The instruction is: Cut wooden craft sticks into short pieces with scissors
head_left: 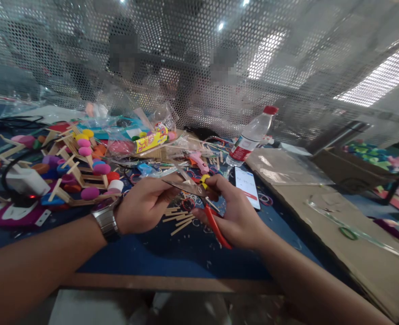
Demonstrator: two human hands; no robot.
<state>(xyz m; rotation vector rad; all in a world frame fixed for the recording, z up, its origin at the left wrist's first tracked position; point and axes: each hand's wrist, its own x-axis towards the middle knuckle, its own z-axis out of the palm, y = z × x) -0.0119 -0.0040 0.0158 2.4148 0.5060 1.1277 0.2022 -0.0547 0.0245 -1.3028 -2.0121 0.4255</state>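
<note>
My right hand (240,216) is closed around a pair of scissors (194,188) with red handles, the metal blades pointing left and slightly apart. A small yellow piece (204,181) shows at its thumb and finger; whether it is pinched there I cannot tell. My left hand (143,205), wearing a metal-band watch (107,221), is closed at the blade tips, and what its fingers hold is hidden. Below the hands, several short wooden sticks (179,218) lie on the blue table mat (165,257). Behind them is a pink glue gun (198,161).
At left are wooden-stick pieces with coloured round parts (90,193) and a white plug (28,183) on a purple power strip (19,216). Further right stand a water bottle (250,140), a lit phone (246,186) and cardboard (321,221). A perforated screen (185,58) rises behind, with people beyond.
</note>
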